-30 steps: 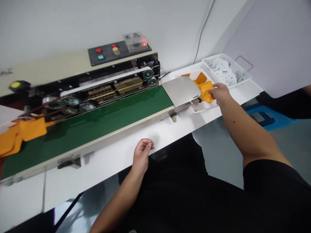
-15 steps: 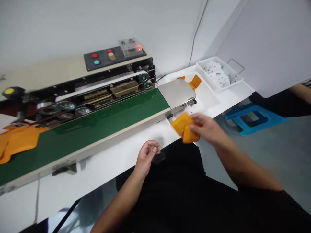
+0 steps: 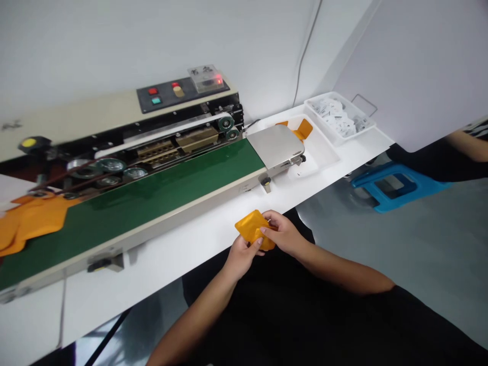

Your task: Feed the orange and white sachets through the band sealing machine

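Left hand and right hand are closed in a thumb-and-finger grip on orange pouches, which lie between the two; bench beside the grip, green belt beyond.

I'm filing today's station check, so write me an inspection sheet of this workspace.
Surface: white table, bearing a machine with a green belt.
Job's things: orange pouches held, count unclear; others on the belt's left end and in a white tray.
Clutter: small clear box on the control panel.
Hands: left hand and right hand both grip the held pouches.
Cables: grey cable along the wall.
Surroundings: blue stool and another person's forearm at right.
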{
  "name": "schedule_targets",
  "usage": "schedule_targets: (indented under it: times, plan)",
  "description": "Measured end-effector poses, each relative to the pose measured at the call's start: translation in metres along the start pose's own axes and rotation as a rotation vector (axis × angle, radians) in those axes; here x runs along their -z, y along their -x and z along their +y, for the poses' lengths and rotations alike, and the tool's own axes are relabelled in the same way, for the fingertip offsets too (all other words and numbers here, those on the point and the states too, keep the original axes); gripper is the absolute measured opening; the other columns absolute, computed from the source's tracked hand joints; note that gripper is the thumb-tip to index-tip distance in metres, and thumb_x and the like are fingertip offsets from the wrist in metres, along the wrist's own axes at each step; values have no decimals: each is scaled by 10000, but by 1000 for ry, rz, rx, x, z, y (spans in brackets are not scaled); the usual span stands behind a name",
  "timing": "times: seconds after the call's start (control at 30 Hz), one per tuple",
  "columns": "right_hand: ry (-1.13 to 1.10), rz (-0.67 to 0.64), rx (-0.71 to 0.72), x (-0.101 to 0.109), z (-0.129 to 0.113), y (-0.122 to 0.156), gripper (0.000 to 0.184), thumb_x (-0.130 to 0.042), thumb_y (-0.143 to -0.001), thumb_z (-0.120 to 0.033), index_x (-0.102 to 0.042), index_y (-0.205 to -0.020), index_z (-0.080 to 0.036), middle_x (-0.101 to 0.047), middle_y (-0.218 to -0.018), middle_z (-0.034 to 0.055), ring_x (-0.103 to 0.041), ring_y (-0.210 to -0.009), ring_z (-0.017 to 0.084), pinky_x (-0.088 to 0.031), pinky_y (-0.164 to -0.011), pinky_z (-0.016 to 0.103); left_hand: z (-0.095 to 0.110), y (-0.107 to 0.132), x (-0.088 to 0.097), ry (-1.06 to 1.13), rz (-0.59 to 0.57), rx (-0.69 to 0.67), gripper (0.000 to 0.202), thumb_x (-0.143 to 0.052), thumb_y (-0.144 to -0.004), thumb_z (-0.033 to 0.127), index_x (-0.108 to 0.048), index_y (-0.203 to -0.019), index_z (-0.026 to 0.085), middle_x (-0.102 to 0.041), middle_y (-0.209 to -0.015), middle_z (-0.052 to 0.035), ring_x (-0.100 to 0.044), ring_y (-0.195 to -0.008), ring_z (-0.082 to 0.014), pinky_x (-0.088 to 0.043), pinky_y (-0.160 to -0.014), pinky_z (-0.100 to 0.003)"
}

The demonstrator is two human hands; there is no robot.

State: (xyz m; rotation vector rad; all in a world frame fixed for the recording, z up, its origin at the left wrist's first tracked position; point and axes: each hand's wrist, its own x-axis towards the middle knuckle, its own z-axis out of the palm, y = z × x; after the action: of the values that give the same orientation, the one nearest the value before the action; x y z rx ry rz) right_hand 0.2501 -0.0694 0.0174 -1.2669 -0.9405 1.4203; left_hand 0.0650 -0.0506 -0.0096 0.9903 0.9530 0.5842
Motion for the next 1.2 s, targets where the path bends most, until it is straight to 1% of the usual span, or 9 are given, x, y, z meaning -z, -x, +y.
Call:
schedule_targets:
  times: [0.13,0.27,0.47,0.6,0.73,0.87,0.93,1.1,1.2]
  plan:
    - [-49,-7,-7,-7,0,0,271,-811,-911,-473,-730,-976,-222,-704,-900,6,-653,-801,172,-515,-748,303,3,4,5,-73,-12,-39,606,-866,-860,617,-744,-1233,156,-795,-1107,-132,-793,-901,-266,-665,-665,-338]
    - [-124,92,-18,-16,-3,-1,343,-862,-870,-526,-726,-835,-212,-686,-815,9,-625,-746,174,-503,-707,307,0,7,7,-104,-27,-47,579,-855,-875,612,-752,-1215,155,-798,-1079,-131,-790,-894,-263,-662,-672,-341]
    - [-329,281,33,-21,-13,-4,370,-889,-840,-570,-725,-929,-250,-742,-941,27,-681,-861,209,-588,-816,355,-4,10,9,-59,1,-47,568,-859,-871,610,-740,-1201,163,-797,-1040,-104,-787,-869,-235,-663,-674,-320]
    - [-403,341,45,-10,-25,-8,392,-835,-893,-586,-664,-1098,-299,-745,-1108,21,-714,-904,207,-602,-684,317,-4,10,10,-16,13,-55,605,-873,-852,617,-731,-1228,165,-798,-1072,-102,-784,-873,-230,-662,-652,-308]
    - [-384,366,80,6,-46,-13,393,-835,-897,-530,-586,-1136,-341,-724,-1157,-8,-717,-923,200,-586,-589,280,-5,10,17,18,42,-70,597,-879,-851,605,-737,-1221,158,-798,-1053,-102,-784,-853,-229,-655,-637,-302]
    - [-372,355,113,19,-65,-16,499,-961,-741,-327,-619,-1105,-322,-738,-1026,-27,-702,-864,162,-604,-700,279,-8,9,27,36,104,-66,593,-874,-861,593,-733,-1239,158,-809,-1082,-115,-793,-864,-242,-664,-660,-323]
    - [-324,343,128,24,-70,-18,474,-976,-698,-273,-665,-1055,-287,-743,-989,-13,-697,-860,159,-599,-756,295,-9,8,33,42,143,-75,606,-876,-855,598,-728,-1245,159,-812,-1120,-125,-798,-890,-253,-667,-666,-330]
    - [-223,369,202,37,-80,-23,418,-958,-731,-385,-672,-1018,-283,-744,-1031,23,-720,-960,222,-608,-808,380,-6,4,53,46,227,-129,596,-905,-817,604,-738,-1170,156,-818,-1055,-121,-790,-821,-250,-662,-685,-353]
    - [-231,388,189,43,-95,-27,427,-911,-809,-470,-639,-1106,-327,-745,-1126,17,-746,-976,218,-602,-714,346,-2,1,65,47,259,-150,577,-928,-786,605,-740,-1104,162,-812,-959,-99,-770,-737,-233,-653,-697,-371]
